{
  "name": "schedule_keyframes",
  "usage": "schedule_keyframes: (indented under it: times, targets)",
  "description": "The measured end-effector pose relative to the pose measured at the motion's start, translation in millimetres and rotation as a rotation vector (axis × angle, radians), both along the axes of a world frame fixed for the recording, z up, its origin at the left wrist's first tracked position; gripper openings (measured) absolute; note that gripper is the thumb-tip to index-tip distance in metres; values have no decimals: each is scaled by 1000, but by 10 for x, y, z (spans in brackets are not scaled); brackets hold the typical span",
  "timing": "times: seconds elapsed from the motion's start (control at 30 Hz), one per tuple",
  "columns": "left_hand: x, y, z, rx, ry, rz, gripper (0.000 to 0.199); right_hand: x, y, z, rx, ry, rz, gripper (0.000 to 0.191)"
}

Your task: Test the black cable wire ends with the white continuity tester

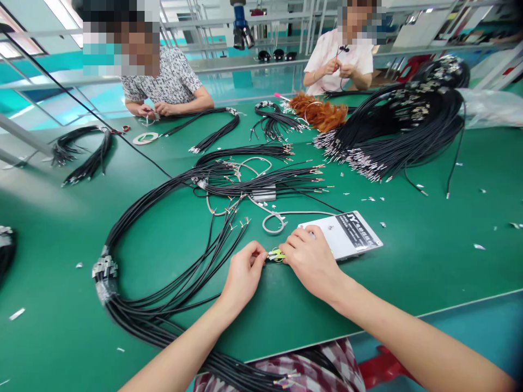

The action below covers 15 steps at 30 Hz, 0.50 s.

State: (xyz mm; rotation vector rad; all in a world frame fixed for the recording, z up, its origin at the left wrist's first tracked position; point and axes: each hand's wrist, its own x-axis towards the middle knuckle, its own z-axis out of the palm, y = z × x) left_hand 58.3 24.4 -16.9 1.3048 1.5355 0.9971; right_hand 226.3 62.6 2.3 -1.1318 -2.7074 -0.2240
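Note:
My left hand [244,272] is closed in a pinch on the end of a black cable [210,298], mostly hidden by the fingers. Just right of those fingertips is a small yellow-green clip-like piece [279,254] with pale tips. Curled fingers of my right hand [310,260] close on its right end, next to a white box [347,234] with a dark printed label. A long bundle of black cables [139,201], bound with clear wrap and metal connectors [105,268], curves around on the left; several ends are stripped to copper.
A grey cord [302,213] loops behind the box. Large black cable bundles [408,125] and orange-brown fibres [314,111] lie at the back right. Two people sit across the green table [429,261], one in a patterned shirt [177,73], both handling small parts. White scraps are scattered about.

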Motion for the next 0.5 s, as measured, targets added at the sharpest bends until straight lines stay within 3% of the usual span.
schedule_keyframes:
  times: [0.5]
  targets:
    - [7, 9, 27, 27, 65, -21, 17, -5, -12, 0, 5, 16, -21, 13]
